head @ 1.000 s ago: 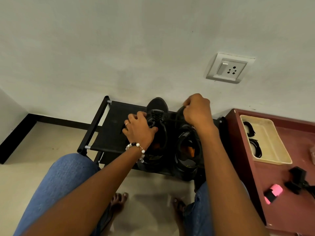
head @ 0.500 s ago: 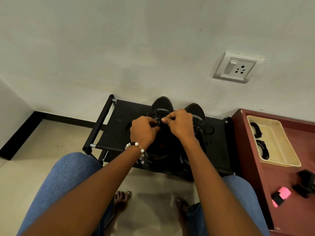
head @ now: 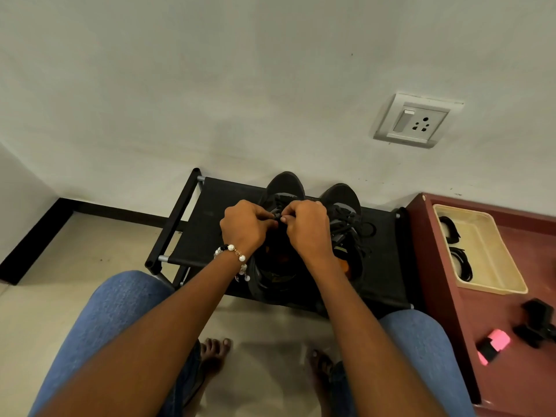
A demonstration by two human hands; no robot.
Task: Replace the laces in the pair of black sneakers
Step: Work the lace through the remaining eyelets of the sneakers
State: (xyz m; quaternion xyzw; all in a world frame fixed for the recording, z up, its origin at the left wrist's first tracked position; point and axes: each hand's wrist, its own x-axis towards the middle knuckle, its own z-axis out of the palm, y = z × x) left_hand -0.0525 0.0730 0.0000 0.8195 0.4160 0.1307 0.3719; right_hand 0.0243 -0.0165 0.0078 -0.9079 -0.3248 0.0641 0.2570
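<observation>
Two black sneakers stand side by side on a low black rack (head: 207, 233), toes toward the wall. Over the left sneaker (head: 284, 185), my left hand (head: 245, 225) and my right hand (head: 307, 227) meet, each pinching the black lace (head: 278, 214) at its lacing. The hands hide most of that shoe's tongue. The right sneaker (head: 341, 198) sits untouched, its loose black lace (head: 365, 228) spilling onto the rack.
A maroon table (head: 511, 368) stands at the right with a cream tray (head: 493, 263) holding coiled black laces (head: 460, 266). A pink-and-black object (head: 493, 346) and a black device (head: 538, 325) lie nearer. My knees and bare feet are below; a wall socket (head: 416, 121) is above.
My right hand left the right sneaker and came over to the left sneaker. Both hands now pinch its lace close together. The view shifted slightly.
</observation>
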